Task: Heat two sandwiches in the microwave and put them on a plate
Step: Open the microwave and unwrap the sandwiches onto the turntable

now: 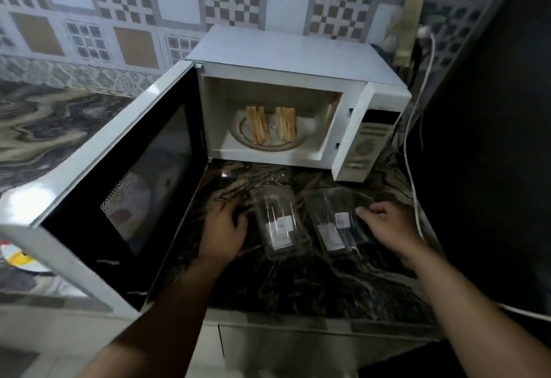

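Standing open at the centre of the head view, the microwave (298,58) has its door (119,198) swung out toward the lower left of the frame. Inside, two sandwiches stand on edge side by side on the turntable (241,136): the left sandwich (258,125) and the right sandwich (286,123), near each other with a narrow gap between them. On the dark marbled counter (298,282) in front of the microwave lie two clear plastic packs, the left pack (278,225) and the right pack (337,222), each with a small white label. The left hand (222,228) rests palm down just beside the left pack, fingers (229,206) loosely spread and touching or nearly touching its edge; it grips nothing that can be seen. The right hand (387,222) sits at the right edge of the right pack, fingers (365,212) curled narrow toward the plastic; whether they pinch it cannot be told. At the left edge of the frame, behind the door, part of a plate (21,258) with a yellow mark shows. A white cable (413,127) runs down the right side of the frame.
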